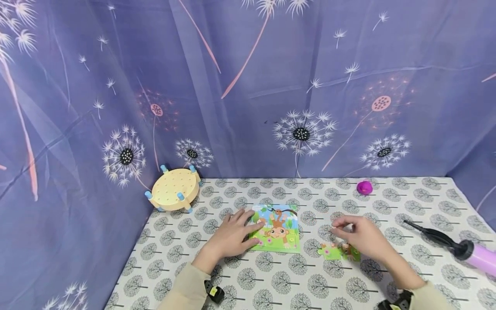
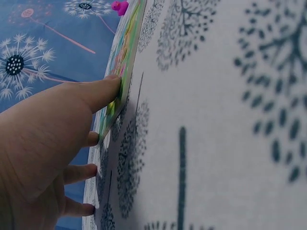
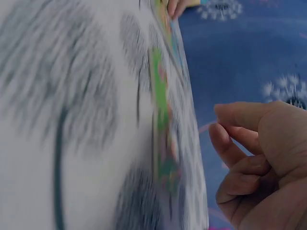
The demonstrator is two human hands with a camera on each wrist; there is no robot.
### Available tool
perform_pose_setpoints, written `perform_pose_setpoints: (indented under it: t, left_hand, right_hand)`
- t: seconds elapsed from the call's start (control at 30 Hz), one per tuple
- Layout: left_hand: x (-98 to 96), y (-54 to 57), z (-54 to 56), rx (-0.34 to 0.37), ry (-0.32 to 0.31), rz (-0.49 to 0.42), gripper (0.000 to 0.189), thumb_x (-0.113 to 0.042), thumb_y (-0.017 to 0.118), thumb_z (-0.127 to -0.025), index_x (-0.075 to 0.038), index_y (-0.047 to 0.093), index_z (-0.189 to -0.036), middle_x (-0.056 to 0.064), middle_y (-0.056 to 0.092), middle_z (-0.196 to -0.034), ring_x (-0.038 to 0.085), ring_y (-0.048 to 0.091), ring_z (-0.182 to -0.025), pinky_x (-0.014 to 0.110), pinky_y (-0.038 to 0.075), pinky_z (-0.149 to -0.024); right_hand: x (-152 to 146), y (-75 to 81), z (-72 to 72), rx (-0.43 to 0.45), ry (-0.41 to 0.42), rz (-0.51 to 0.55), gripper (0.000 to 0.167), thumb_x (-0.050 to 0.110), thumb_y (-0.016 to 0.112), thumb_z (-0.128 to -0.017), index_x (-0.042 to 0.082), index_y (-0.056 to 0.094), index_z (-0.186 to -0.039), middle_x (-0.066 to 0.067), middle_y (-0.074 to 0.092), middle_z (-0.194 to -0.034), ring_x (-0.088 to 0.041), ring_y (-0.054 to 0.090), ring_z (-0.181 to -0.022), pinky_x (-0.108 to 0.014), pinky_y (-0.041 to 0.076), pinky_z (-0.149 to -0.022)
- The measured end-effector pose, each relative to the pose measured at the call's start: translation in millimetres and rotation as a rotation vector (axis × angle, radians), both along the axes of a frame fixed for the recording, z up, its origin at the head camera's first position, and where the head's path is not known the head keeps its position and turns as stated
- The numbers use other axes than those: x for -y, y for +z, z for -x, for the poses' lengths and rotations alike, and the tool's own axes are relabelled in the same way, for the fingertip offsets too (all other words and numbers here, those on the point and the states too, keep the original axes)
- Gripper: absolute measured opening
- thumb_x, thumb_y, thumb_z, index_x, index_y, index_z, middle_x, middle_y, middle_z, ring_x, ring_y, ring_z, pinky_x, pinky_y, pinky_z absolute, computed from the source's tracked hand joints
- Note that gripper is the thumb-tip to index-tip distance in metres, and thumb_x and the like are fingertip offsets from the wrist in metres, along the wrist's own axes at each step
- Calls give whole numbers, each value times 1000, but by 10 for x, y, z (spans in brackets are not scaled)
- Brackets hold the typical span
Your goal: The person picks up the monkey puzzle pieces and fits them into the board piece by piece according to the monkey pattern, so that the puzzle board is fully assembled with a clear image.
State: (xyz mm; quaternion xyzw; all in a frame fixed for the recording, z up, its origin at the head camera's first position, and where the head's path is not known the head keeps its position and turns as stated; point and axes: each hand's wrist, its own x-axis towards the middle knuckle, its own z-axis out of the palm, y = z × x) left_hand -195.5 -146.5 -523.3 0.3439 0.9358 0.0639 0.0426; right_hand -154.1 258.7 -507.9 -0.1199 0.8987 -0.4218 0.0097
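A jigsaw puzzle (image 1: 280,228) with a cartoon monkey on it lies flat on the table. My left hand (image 1: 234,232) rests at its left edge with fingers spread, and in the left wrist view the thumb (image 2: 103,93) touches the puzzle's border. To the right lie loose puzzle pieces, a green one with a pink flower (image 1: 330,252) and a green and brown one (image 1: 350,253) close beside it. Above these pieces hovers my right hand (image 1: 362,234), its fingers loosely bent and thumb near the forefinger; nothing shows between them in the right wrist view.
A yellow round stool-like toy (image 1: 175,189) with blue-tipped legs stands at the back left. Toward the back right sits a small magenta toy (image 1: 364,187). A purple hand pump (image 1: 461,249) with a black nozzle lies at the right. Patterned curtains border the tablecloth (image 1: 279,280).
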Motion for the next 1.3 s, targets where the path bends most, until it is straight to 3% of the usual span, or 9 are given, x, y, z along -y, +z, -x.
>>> perform_pose_setpoints:
  t: [0.23, 0.47, 0.67, 0.8, 0.97, 1.03, 1.2, 1.3]
  left_hand:
    - [12, 6, -14, 23, 4, -55, 57, -64, 51, -102, -33, 56, -149, 10, 31, -168, 45, 26, -152, 71, 21, -118]
    - [35, 15, -12, 14, -10, -59, 55, -63, 54, -101, -31, 61, -145, 12, 34, -166, 46, 30, -150, 72, 26, -116]
    - [41, 25, -10, 19, -27, -65, 54, -61, 56, -101, -30, 62, -144, 13, 35, -166, 46, 31, -149, 73, 29, -115]
    - [37, 37, -9, 23, -30, -62, 55, -62, 56, -101, -31, 61, -145, 12, 33, -167, 46, 31, -150, 73, 28, -115]
    - [54, 52, -15, 28, -23, -61, 55, -63, 56, -101, -31, 60, -146, 11, 32, -167, 46, 30, -150, 72, 25, -116]
    - [59, 44, -15, 27, -21, -62, 55, -63, 55, -101, -31, 60, -146, 10, 33, -167, 46, 29, -150, 72, 25, -116]
    - [39, 0, -9, -8, -25, -76, 55, -63, 54, -101, -31, 61, -145, 5, 37, -165, 45, 33, -149, 73, 28, -115]
    - [10, -16, -14, -50, -28, -82, 54, -63, 55, -101, -29, 63, -142, 4, 43, -162, 38, 39, -147, 71, 32, -113]
  right_hand:
    - [-332, -82, -119, 76, 65, -43, 32, 24, 82, -90, 4, 74, -113, 4, 71, -91, -9, 64, -67, -26, 56, -57]
    - [-384, -97, -196, -2, 123, -203, 46, 44, 90, -77, 20, 75, -113, 9, 69, -110, -5, 63, -91, -29, 57, -79]
    - [-327, -93, -175, -44, 134, -247, 48, 49, 88, -78, 21, 75, -115, 13, 64, -102, -2, 57, -83, -27, 54, -74]
    - [-180, -58, -124, -76, 132, -222, 41, 43, 88, -82, 19, 75, -114, 12, 62, -95, -4, 54, -75, -25, 51, -67]
    - [160, -38, -6, -121, 140, -211, 36, 35, 87, -84, 16, 76, -112, 8, 67, -102, -7, 62, -84, -36, 58, -77]
    - [311, -42, 41, -120, 143, -206, 36, 35, 86, -85, 15, 76, -113, 7, 68, -104, -6, 65, -80, -38, 59, -81]
    - [603, -72, 129, -92, 137, -169, 34, 34, 86, -86, 16, 76, -113, 8, 65, -96, -2, 57, -65, -28, 53, -69]
    - [665, -82, 144, -102, 126, -178, 31, 35, 86, -86, 19, 76, -109, 12, 63, -91, -4, 54, -74, -26, 49, -67]
